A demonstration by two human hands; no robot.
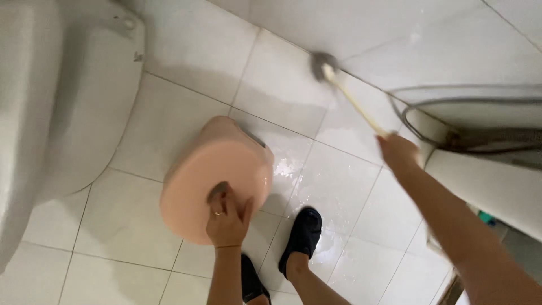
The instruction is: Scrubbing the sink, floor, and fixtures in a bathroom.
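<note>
Two hands are busy in the head view: the left hand (227, 219) grips a tilted pink stool (214, 175), fingers clasped on it, while the right hand (398, 151) clenches a long-handled brush (344, 90) against the floor-wall corner. Tiled floor (333, 186) nearby already glistens wet; elsewhere looks dry.

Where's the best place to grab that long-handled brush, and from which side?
Grip the brush at the near end of its pale handle, where the right hand has it now, coming from the side away from the wall. The head is pressed against the floor tiles at the wall's foot, so the free end points back at the person.
</note>
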